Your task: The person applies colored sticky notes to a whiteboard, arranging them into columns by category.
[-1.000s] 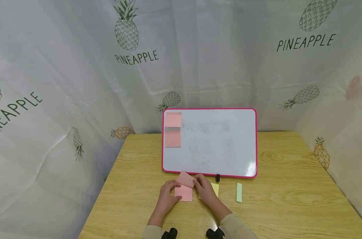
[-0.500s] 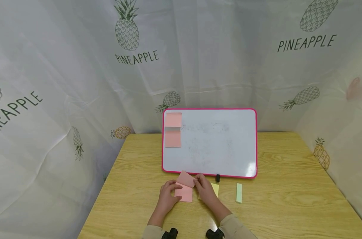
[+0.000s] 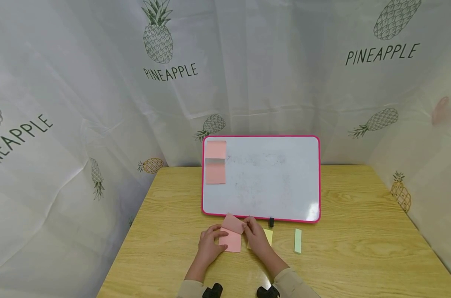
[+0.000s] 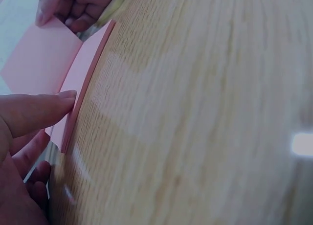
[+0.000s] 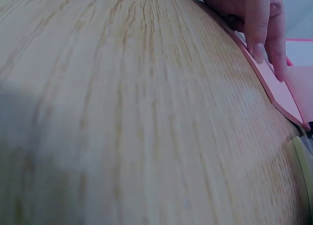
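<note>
A pad of pink sticky notes (image 3: 233, 243) lies on the table below the whiteboard. My left hand (image 3: 209, 246) grips the pad at its left side; in the left wrist view the thumb (image 4: 49, 109) presses on top near the front edge. The top pink sheet (image 3: 233, 223) is lifted and angled back from the pad, seen also as a raised pink sheet (image 4: 41, 58) in that view. Its right corner is pinched by my right hand (image 3: 258, 238). The right wrist view shows the left hand (image 5: 264, 24) on the pad, but not the right fingers.
The pink-framed whiteboard (image 3: 262, 182) lies behind the hands, with an upper pink note (image 3: 216, 149) and a lower one (image 3: 215, 173) at its left. A yellow pad (image 3: 268, 236) sits partly under the right hand. Farther right are a green strip pad (image 3: 298, 241) and a black clip-like piece (image 3: 272, 222).
The pad and my left hand have shifted very slightly right. The lifted sheet keeps its angle, and my right hand stays almost still.
</note>
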Action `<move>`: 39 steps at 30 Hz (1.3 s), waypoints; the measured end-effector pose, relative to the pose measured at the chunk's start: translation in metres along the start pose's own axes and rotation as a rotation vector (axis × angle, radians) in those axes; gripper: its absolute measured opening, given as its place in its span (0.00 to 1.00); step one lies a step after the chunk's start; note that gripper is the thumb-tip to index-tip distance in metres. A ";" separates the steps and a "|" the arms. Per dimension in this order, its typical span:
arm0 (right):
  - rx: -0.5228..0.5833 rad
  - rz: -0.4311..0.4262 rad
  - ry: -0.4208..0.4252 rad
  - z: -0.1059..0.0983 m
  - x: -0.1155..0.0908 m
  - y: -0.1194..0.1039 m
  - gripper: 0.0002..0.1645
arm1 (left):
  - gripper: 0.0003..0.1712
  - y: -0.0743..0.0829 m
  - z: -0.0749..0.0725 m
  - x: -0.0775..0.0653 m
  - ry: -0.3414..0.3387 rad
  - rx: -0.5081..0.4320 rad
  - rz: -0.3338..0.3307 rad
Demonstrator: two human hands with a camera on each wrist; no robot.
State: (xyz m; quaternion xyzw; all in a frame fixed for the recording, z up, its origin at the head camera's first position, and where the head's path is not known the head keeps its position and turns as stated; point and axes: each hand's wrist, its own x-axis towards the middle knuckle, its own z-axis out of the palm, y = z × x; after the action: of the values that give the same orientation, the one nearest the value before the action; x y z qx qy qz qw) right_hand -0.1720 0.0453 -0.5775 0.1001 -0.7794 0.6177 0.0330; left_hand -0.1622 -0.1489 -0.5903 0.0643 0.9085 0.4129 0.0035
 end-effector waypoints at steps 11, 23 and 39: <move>0.003 -0.033 0.058 -0.003 -0.003 -0.017 0.03 | 0.15 -0.001 0.002 0.001 0.000 -0.016 -0.022; 0.018 -0.024 0.186 0.008 0.003 0.024 0.03 | 0.26 -0.001 0.000 0.001 0.037 -0.001 0.022; 0.048 0.031 0.227 0.003 0.003 0.015 0.07 | 0.32 -0.002 0.003 0.000 0.074 0.036 0.047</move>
State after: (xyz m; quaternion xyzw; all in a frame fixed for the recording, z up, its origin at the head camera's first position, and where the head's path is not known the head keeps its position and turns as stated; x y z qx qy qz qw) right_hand -0.1772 0.0454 -0.5918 0.0181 -0.7571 0.6438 0.1093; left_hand -0.1628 -0.1485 -0.5938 0.0704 0.9136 0.3983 -0.0412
